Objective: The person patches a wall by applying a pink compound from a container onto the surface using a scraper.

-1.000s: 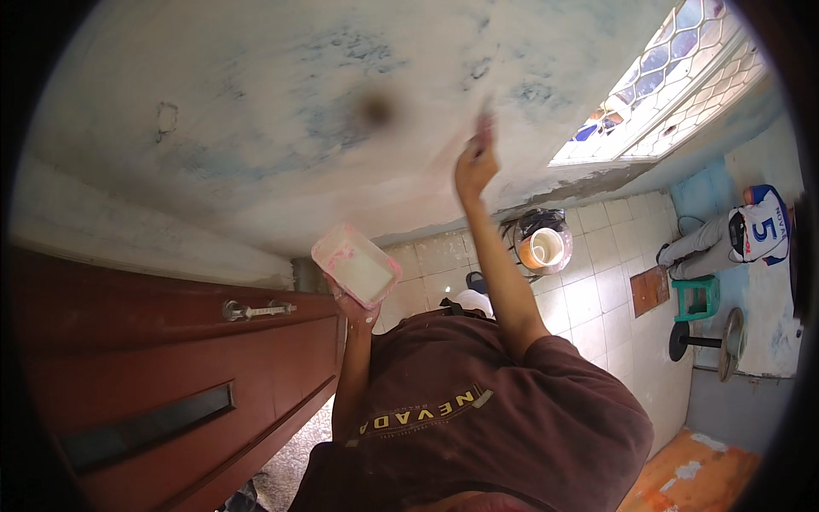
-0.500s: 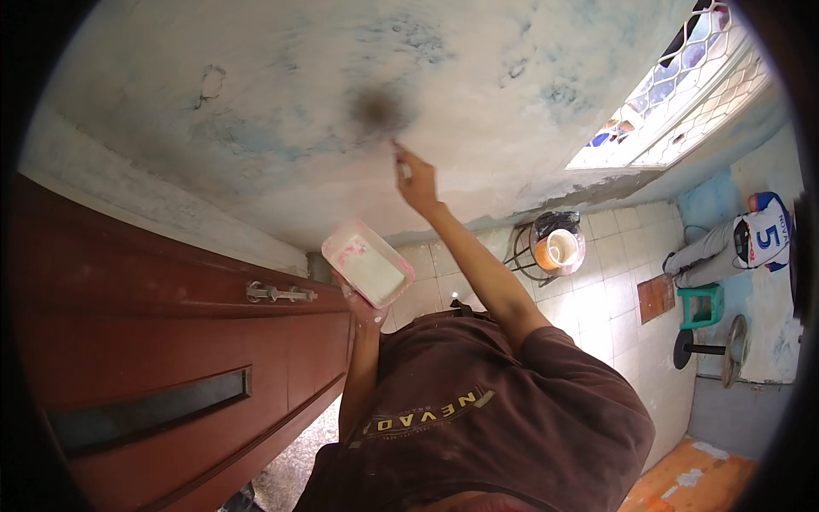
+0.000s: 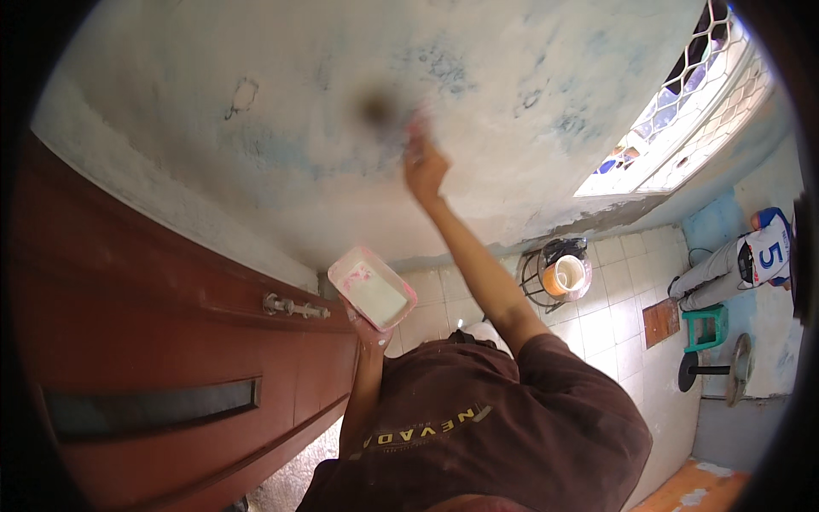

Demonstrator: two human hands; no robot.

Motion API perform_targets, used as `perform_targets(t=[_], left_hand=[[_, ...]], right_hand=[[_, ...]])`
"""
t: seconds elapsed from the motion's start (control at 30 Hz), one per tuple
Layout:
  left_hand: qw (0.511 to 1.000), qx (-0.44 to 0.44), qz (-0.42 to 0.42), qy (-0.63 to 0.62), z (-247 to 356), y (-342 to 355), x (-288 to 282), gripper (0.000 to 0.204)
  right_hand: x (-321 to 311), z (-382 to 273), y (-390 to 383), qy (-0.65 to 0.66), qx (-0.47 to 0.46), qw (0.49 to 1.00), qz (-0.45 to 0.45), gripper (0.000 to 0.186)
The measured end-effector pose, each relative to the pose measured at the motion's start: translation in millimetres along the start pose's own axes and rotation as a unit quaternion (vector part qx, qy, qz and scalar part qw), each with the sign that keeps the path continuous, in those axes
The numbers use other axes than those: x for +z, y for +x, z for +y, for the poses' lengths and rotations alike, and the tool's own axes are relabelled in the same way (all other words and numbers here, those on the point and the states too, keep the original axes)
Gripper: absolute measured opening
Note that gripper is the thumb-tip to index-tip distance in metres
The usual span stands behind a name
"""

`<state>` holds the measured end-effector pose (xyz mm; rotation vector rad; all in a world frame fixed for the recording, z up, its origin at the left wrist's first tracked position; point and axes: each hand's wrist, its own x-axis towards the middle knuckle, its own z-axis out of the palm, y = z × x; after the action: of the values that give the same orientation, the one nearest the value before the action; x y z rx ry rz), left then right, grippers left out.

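Observation:
My left hand (image 3: 368, 328) grips a shallow rectangular tray (image 3: 409, 300) with pink-smeared edges, holding white, creamy material. Raised against the pale, blue-mottled wall (image 3: 529, 145) ahead of me, my right hand (image 3: 424, 169) is closed on a small pink-stained tool (image 3: 418, 122), whose working end is too blurred to identify. A blurred dark spot covers part of the wall just left of the tool, so I cannot tell whether it touches the surface.
A brown door (image 3: 171, 324) stands at left; a grilled window (image 3: 674, 111) is upper right. An orange bucket (image 3: 559, 277) rests by a metal-framed stool. At right, another person (image 3: 763, 252) is beside a green stool (image 3: 705, 326) and a round-topped stand (image 3: 738, 367) on the tiled floor (image 3: 597, 324).
My right hand swung down-left, then moved slightly back up and right with the tool. The tray sits a little lower and further right in the picture. The whole view has shifted slightly.

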<state>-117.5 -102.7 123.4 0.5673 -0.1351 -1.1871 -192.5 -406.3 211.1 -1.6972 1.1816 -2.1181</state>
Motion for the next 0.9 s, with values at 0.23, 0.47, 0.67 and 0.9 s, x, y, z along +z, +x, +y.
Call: perform_targets(t=[0.23, 0.47, 0.67, 0.9], left_hand=[[1.000, -0.003, 0.010, 0.019, 5, 5, -31, 0.066], [0.997, -0.031, 0.031, -0.058, 14, -10, -21, 0.064], [0.999, -0.036, 0.015, -0.035, 3, 2, -20, 0.064], [0.999, -0.027, 0.004, -0.036, 14, -12, 26, 0.067]], right_hand=[[-59, 26, 1, 0.042, -0.016, 0.998, -0.035, 0.038], [-110, 57, 209, -0.011, 0.072, 0.971, 0.226, 0.042], [6, -42, 137, -0.057, -0.185, 0.981, 0.026, 0.053], [-67, -94, -15, 0.202, 0.087, 0.922, -0.319, 0.034]])
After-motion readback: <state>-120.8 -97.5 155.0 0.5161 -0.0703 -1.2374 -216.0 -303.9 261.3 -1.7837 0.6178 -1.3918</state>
